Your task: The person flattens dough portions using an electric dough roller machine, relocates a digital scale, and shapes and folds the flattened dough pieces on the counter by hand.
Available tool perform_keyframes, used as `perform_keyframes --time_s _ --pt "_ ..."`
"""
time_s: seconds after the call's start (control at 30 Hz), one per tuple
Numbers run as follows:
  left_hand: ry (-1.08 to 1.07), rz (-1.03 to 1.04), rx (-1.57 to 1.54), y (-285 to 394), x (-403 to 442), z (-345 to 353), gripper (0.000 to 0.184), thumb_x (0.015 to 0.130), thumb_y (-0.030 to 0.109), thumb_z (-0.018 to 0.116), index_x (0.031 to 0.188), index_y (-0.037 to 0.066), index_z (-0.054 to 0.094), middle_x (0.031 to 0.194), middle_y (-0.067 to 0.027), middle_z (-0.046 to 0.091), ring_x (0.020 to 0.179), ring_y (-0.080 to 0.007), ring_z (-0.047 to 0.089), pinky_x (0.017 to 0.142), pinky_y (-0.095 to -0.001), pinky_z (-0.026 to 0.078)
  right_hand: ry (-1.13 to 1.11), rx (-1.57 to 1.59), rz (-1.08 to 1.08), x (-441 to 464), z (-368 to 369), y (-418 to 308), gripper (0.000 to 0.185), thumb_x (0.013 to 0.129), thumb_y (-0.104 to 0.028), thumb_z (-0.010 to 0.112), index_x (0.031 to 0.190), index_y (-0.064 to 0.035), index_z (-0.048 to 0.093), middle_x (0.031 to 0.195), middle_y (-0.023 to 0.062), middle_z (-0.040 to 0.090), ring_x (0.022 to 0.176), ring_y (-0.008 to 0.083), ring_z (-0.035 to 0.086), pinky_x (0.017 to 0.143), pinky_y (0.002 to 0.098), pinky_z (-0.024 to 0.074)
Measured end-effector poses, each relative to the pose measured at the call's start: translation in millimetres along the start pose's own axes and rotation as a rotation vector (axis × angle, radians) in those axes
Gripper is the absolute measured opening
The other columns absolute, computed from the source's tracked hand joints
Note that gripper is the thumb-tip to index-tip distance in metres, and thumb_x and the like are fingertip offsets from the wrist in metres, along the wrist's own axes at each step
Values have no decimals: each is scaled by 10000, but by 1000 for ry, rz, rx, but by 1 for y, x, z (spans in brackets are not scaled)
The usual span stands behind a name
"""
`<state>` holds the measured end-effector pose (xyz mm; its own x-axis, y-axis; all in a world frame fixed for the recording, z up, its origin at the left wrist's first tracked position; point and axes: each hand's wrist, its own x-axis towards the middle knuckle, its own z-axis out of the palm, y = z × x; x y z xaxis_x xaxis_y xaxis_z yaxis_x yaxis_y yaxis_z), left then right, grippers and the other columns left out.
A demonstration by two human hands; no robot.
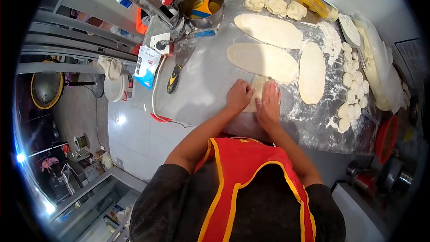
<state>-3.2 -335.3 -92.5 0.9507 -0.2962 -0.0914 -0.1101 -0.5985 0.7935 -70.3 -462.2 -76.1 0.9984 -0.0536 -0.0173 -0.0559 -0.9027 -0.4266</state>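
Left grip [240, 95]: we have its fingers curled in against the left side of the dough piece; whether it pinches any, we cannot tell.
Right grip [269, 102]: we lay it open and flat, fingers straight and close together, along the dough's right side.
Dough piece [258, 87]: we see it on the worktop [192, 103], between our two grips and partly covered by them.
Near sheet [262, 60]: flattened and oval, just beyond our grips.
Far sheet [268, 31]: beyond the near one, much the same shape.
Third sheet [312, 72]: right of our right grip, its length pointing away from us.
Small dough pieces [357, 77]: clustered farther right, amid loose flour.
Scraper [174, 79]: well left of our left grip, black-and-yellow handle towards us.
Pot [212, 21]: beyond our left grip and left of it, an orange brush [206, 2] standing inside.
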Motion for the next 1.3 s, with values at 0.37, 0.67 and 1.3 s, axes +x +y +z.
perform_keyframes --time_s 0.37,0.67,1.3 --pt "335 -320 -97 -46 99 -47 248 807 227 604 873 -10 571 905 -162 618 873 -323 592 765 -403 460 79 179 32 21 -12 12 560 843 -182 551 1326 15 348 1358 239 350 1273 362 329 1070 450 222" --pt "182 -39 -74 -11 110 -40 149 782 147 616 862 29 571 814 -134 602 762 -248 600 680 -343 480 279 547 536 75 -30 112 419 804 -94 612 1169 69 488 1046 198 556 896 269 569 817 336 447" --pt "132 34 -261 28 97 -3 133 831 92 572 940 16 585 935 -156 594 790 -294 604 714 -354 485 83 943 388 132 -47 36 124 812 -82 583 890 10 556 741 115 600 633 150 610 551 292 491"
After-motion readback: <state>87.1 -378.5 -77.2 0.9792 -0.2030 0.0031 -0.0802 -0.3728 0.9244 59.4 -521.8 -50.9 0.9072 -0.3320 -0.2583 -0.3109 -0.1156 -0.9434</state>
